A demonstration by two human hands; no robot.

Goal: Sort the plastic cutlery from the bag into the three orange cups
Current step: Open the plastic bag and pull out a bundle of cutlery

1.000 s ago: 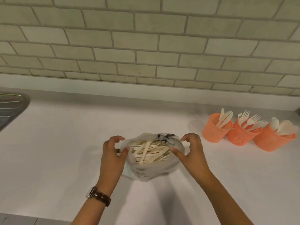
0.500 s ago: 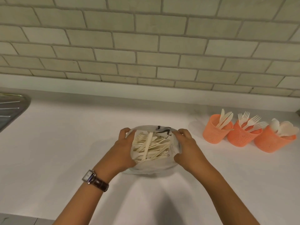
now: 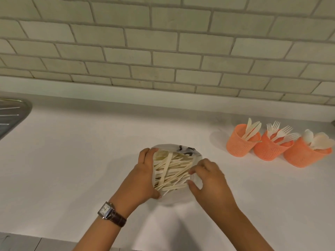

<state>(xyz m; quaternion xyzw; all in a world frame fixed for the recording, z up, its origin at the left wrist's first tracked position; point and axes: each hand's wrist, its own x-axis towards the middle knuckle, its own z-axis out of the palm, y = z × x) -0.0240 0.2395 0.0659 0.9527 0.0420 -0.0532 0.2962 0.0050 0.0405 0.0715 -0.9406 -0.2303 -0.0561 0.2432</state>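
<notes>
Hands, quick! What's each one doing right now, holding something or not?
Left hand: grips the left side of the bag of cutlery.
Right hand: pinches the bag's right edge.

Kitchen. Pale brick-pattern wall tiles (image 3: pixel 163 42) form a backsplash behind a white surface (image 3: pixel 81 160). A ribbed steel sink drainboard (image 3: pixel 10 115) shows at the far left edge. On the right, three orange mesh cups (image 3: pixel 268 151) stand in a row holding plastic knives (image 3: pixel 252 130), forks (image 3: pixel 279 132) and spoons (image 3: pixel 319 141).
</notes>
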